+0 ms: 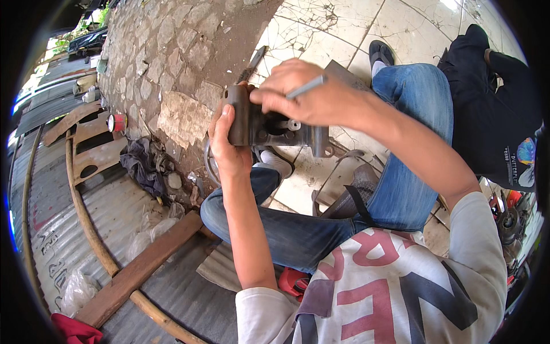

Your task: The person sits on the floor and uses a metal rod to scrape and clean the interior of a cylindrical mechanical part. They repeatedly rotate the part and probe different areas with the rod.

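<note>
My left hand (228, 137) is wrapped round the cylindrical end of a dark metal part (242, 117), its thumb lying along the tube. A flat bracket-like section with holes and a lug extends right from that tube. Over this section my right hand (301, 92) is closed on a thin grey rod (307, 87), whose rear end sticks out between thumb and fingers. Motion smears the fingers, and the rod's other end is hidden. Behind the part, a dark pointed blade-like piece (256, 59) shows beyond my right hand's fingers.
A person in dark clothes (487, 109) is close on my right. Cracked white tiles (326, 26) meet stony ground (172, 34). To my left are a wooden beam (143, 266), corrugated sheets (114, 212), a crumpled dark cloth (143, 166) and a red-and-white can (117, 122).
</note>
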Motion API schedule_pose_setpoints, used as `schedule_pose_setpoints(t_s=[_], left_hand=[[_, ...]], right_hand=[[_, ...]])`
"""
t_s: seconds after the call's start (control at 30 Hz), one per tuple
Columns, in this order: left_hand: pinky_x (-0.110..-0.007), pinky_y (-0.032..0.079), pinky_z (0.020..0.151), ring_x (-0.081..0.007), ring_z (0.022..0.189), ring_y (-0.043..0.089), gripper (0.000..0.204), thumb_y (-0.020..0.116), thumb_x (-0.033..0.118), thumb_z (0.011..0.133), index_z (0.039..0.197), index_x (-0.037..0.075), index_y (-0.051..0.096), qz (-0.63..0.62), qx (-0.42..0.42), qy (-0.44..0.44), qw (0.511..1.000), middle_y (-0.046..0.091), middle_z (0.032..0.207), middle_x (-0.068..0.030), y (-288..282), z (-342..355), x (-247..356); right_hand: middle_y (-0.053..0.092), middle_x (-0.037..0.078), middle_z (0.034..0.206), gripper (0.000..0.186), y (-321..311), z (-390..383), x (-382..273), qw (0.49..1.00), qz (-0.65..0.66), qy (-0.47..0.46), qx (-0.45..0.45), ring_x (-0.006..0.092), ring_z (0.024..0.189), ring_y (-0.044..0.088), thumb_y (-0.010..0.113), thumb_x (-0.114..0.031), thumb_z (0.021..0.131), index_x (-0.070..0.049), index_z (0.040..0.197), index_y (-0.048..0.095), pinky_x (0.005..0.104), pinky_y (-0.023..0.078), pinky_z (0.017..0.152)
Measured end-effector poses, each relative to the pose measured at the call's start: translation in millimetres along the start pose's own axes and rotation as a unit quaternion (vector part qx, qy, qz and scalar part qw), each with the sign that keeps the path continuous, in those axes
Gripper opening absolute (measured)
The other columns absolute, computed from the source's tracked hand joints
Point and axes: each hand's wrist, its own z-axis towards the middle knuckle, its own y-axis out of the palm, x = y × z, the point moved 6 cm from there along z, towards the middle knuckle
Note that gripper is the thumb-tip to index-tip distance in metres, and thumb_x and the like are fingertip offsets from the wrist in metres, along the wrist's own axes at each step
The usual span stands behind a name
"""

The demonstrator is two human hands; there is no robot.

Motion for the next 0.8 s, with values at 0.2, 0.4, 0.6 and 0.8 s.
schedule_pose_setpoints(t_s=[0.2, 0.4, 0.6, 0.8], left_hand=[[-0.037, 0.044, 0.099, -0.0245, 0.113, 0.060, 0.051, 0.050, 0.030, 0.096, 0.131, -0.006, 0.053, -0.002, -0.032, 0.002, 0.999, 0.062, 0.124, -0.0168, -3, 4, 0], [-0.037, 0.042, 0.102, -0.0251, 0.114, 0.059, 0.052, 0.051, 0.029, 0.095, 0.132, -0.007, 0.053, -0.019, -0.026, -0.009, 0.999, 0.062, 0.122, -0.0168, -3, 4, -3], [-0.040, 0.038, 0.108, -0.0277, 0.124, 0.054, 0.057, 0.049, 0.033, 0.096, 0.137, -0.006, 0.048, -0.012, -0.037, -0.008, 0.999, 0.057, 0.132, -0.0180, -11, 1, -5], [-0.041, 0.034, 0.111, -0.0284, 0.127, 0.051, 0.057, 0.046, 0.034, 0.098, 0.137, -0.007, 0.047, -0.007, -0.062, -0.004, 0.998, 0.054, 0.134, -0.0192, -5, 1, -11]], right_hand=[[0.061, 0.010, 0.064, 0.038, -4, 3, 10, 0.999, 0.014, 0.041, 0.027, 0.0282, 0.067, 0.057, 0.054, -0.031, 0.097, -0.004, 0.073, 0.067, 0.0392, 0.046, 0.077], [0.066, 0.011, 0.070, 0.031, 0, 1, -3, 0.998, -0.022, -0.050, 0.010, 0.0259, 0.070, 0.060, 0.057, -0.025, 0.095, -0.002, 0.081, 0.071, 0.0385, 0.046, 0.078], [0.062, 0.012, 0.066, 0.031, 15, -4, -14, 0.998, -0.017, -0.060, -0.016, 0.0279, 0.064, 0.058, 0.058, -0.025, 0.096, -0.005, 0.074, 0.067, 0.0403, 0.047, 0.074], [0.059, 0.010, 0.061, 0.036, 15, -9, -17, 0.996, 0.060, -0.061, -0.016, 0.0246, 0.064, 0.059, 0.055, -0.028, 0.098, -0.006, 0.071, 0.067, 0.0405, 0.046, 0.077]])
